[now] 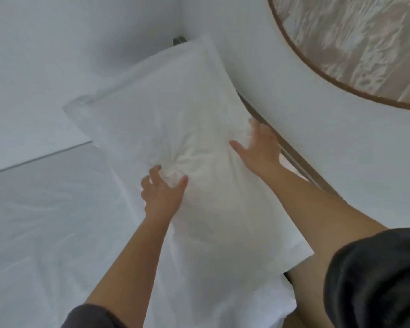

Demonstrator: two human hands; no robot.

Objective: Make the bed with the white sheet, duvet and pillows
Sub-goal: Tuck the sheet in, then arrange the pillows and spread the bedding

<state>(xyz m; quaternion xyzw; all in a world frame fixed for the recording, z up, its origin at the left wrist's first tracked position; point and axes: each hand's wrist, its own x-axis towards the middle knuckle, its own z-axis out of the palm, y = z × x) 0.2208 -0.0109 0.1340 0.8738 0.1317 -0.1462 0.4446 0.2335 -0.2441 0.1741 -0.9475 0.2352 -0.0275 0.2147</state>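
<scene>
Two hands on the pillow [175, 110], logged from my remote feed.

Left hand [162, 197]: fingers [153, 172] are curled with the thumb opposed, pinching a bunch of the cover. Creases radiate from the pinch across the cloth.

Right hand [258, 147]: fingers [256, 129] are straight and spread apart, palm down. It lies flat on the pillow near its right edge, and the thumb points left toward the other hand. I see nothing gripped on this side.

Both forearms are bare and reach up-frame from the lower edge. Dark sleeves [376, 280] end near the elbows.

Pillow: white with a flanged border, lying diagonally. Its far corner points into the room corner and its near corner sits by the right arm. The right long side runs beside a brown rail [303, 163] at the foot of the white wall [341, 150]. I cannot tell whether pillow and rail touch. The pillow rests on the white sheet [45, 233], which is wrinkled and fills the lower left of the view.

Left of the pillow, a straight pale edge crosses the view. I cannot tell whether the surface above it is wall or bedding.

Upper right: a round panel [353, 39] with a thin brown rim hangs on the wall. Its face is pale and textured, too blurred for me to read.
</scene>
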